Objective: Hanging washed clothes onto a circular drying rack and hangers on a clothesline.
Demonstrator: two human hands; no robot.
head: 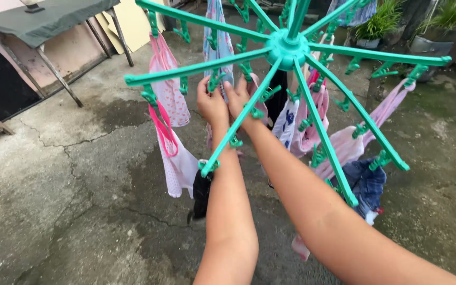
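Overhead, both hands (left hand [211, 103], right hand [240, 98]) at a green clip [216, 81].

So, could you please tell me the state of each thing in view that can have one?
Left hand: raised, fingers at a green clip.
Right hand: raised beside the left, grip on the same spot.
Green umbrella drying rack: spread open, arms radiating from the hub.
Pink patterned garment: clipped on, hanging.
Dark denim garment: clipped on, hanging low.
Concrete floor: cracked, damp patches.

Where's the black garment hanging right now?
In the head view, the black garment hangs from the tip of the green rack arm that points toward the camera, just left of the left forearm and beside the white dotted cloth.
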